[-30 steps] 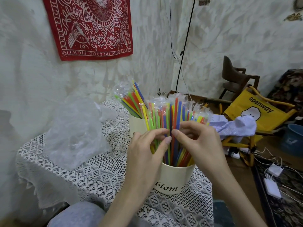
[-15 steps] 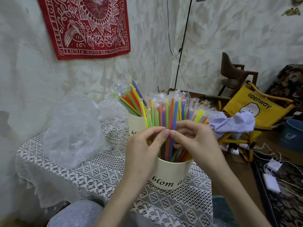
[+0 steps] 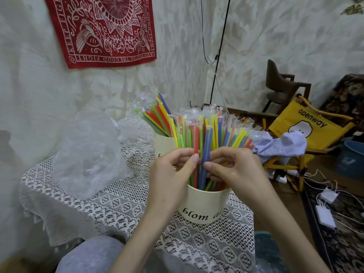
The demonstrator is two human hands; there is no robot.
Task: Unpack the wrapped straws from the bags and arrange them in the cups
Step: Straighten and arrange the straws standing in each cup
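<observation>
Two hands meet above the near cup [image 3: 204, 205]: the left hand [image 3: 169, 174] and right hand [image 3: 234, 170] each pinch wrapped straws [image 3: 204, 146] standing in it. Behind that cup, a second cup [image 3: 162, 144] holds more straws.

Both hands work at the near cup [image 3: 202, 207], a cream one lettered "blom", standing on the lace cloth [image 3: 110, 205]. The left hand [image 3: 171, 174] and right hand [image 3: 234, 170] curl their fingers round the wrapped straws [image 3: 204, 138] standing in it, thumbs meeting at a blue straw [image 3: 205, 154]. Behind the near cup, touching or just beside it, a far cup [image 3: 162, 143] holds straws leaning left. Left of the near cup lies a crumpled clear bag [image 3: 88, 154].
</observation>
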